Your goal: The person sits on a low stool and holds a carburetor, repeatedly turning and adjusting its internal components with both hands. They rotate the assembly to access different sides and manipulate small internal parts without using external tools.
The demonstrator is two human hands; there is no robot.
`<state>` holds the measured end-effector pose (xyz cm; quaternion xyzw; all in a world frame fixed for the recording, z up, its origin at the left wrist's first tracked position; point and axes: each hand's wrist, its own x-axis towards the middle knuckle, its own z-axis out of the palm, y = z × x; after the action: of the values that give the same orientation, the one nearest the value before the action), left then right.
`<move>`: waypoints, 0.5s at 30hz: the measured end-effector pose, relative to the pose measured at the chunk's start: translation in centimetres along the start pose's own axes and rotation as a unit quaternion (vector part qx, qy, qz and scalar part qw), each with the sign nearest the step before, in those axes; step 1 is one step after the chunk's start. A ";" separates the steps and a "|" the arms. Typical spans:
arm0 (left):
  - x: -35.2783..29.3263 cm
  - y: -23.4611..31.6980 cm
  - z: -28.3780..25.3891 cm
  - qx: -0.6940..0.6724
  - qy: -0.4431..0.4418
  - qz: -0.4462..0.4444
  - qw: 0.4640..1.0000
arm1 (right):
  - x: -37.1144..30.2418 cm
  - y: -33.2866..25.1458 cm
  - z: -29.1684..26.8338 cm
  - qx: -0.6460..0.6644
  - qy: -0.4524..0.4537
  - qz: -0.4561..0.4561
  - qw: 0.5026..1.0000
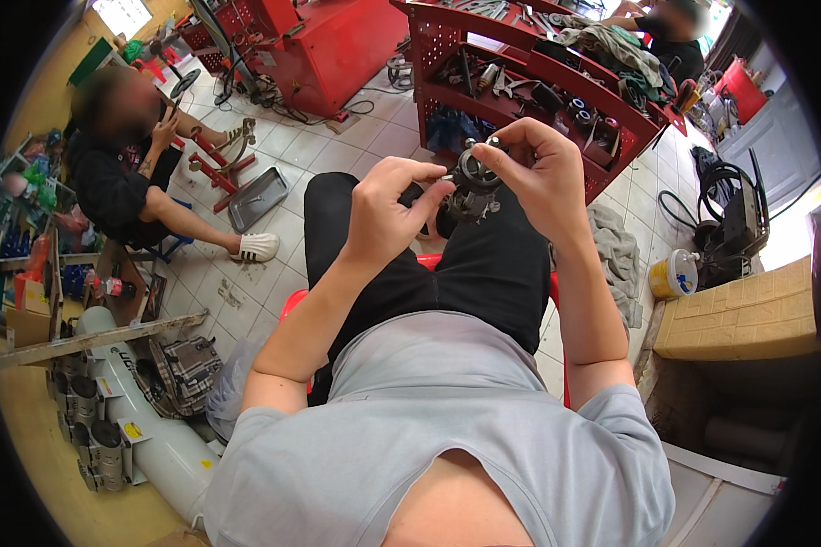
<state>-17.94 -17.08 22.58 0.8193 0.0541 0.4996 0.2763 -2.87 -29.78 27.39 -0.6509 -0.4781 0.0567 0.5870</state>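
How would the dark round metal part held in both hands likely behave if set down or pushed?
The metal part looks rigid and probably heavy for its size. Its round body may roll. The right hand and left hand both pinch it, suggesting awkward handling.

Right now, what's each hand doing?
Left hand: closed, pinching a thin tool against the part.
Right hand: closed, holding the part.

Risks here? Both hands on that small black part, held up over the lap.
1. The black round part is pinched only by the fingertips of the right hand in mid-air, above the knees; a slip would likely send it to the tiled floor.
2. The left hand appears to press a thin tool into it; if that skids, it could jab the right fingers.
3. Small pieces could roll toward the red shelf rack.
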 end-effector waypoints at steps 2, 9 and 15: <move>0.1 0.3 -0.2 -0.055 -0.049 -0.117 0.990 | 0.0 0.1 0.1 0.005 0.001 0.006 1.000; -0.6 -0.9 0.0 -0.269 -0.113 -0.322 0.901 | -0.2 -0.3 0.2 0.003 -0.018 0.012 1.000; -0.7 -1.6 -0.2 -0.254 -0.110 -0.291 0.916 | -0.3 -0.1 0.4 0.021 -0.032 0.000 0.999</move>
<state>-18.14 -15.90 21.31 0.7194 0.1303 0.3009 0.6123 -3.36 -29.67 27.23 -0.6365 -0.4953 0.0879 0.5847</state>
